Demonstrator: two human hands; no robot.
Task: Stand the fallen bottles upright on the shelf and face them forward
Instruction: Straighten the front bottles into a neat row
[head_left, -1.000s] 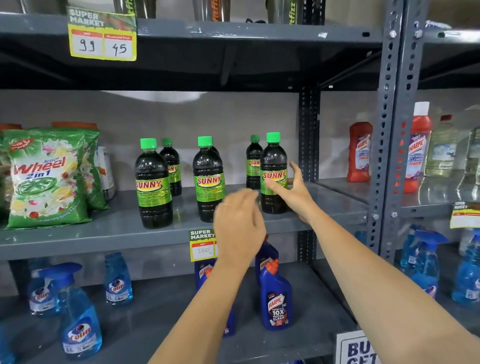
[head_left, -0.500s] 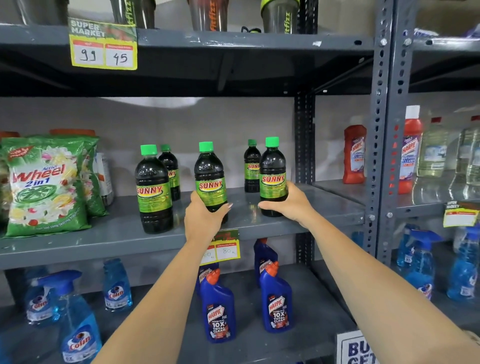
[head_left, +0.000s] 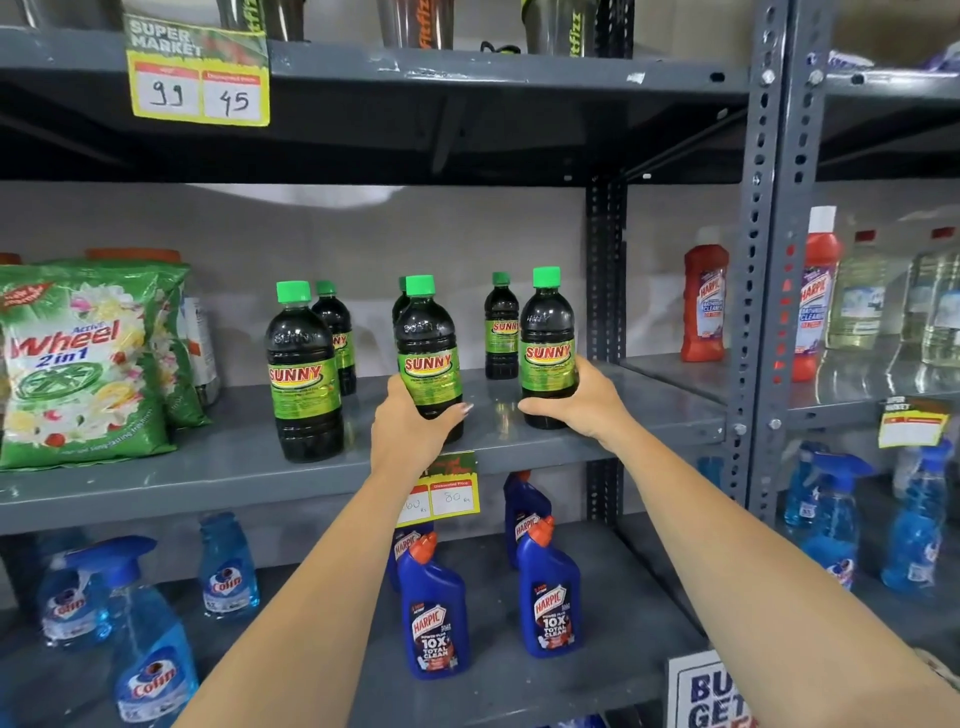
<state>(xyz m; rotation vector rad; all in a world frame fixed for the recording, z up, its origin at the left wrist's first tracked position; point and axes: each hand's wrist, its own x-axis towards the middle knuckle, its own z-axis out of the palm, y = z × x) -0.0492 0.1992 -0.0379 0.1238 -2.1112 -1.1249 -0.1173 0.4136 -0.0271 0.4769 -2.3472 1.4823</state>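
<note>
Now I grip two upright bottles on the shelf (head_left: 597, 415): left hand (head_left: 410, 431) around the middle bottle (head_left: 427, 358), right hand (head_left: 576, 405) around the right bottle (head_left: 549, 353). They look full, heavy and smooth, so I would hold low on the body.

Both bare arms reach forward and up; left hand (head_left: 413, 431) curls closed, fingers (head_left: 457, 413) wrapped to the right; right hand (head_left: 582, 410) clasps shut, wrist bent inward.

Supermarket aisle: price tags (head_left: 197, 78) on stocked steel shelves (head_left: 493, 73).
</note>
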